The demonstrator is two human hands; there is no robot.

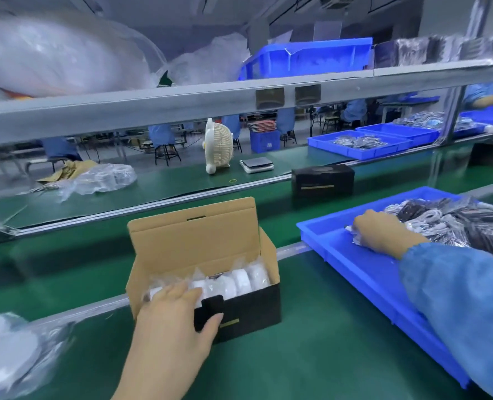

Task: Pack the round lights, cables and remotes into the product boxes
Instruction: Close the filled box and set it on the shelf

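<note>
Head view, the only one here, looks down on a green counter (311,356) where an open product box (210,284) stands with its cardboard lid flap raised behind it. Bagged round lights (239,280) stand on edge in a row inside, filling most of its length. My left hand (173,316) grasps the near left corner of the box, fingers over the rim onto the bagged lights and thumb pressed against the black front wall. My right hand (381,230) reaches into the blue tray (369,272) to the right, fingers curled round a small clear packet; whether that is a cable or a remote I cannot tell, since the hand covers most of it. The heap of bagged cables and remotes (453,223) lies just beyond the knuckles, at the far end of the tray. A closed black box (322,180) sits farther back on the belt, and more bagged lights (11,350) lie blurred at the lower left. My worry is the slippery film: the packet could slide out of the pinch on the way across, or drag a tangled neighbour from the heap with it. The row of lights is tight, so pushing the packet in could tip one or leave it riding too high for the lid to close.
</note>
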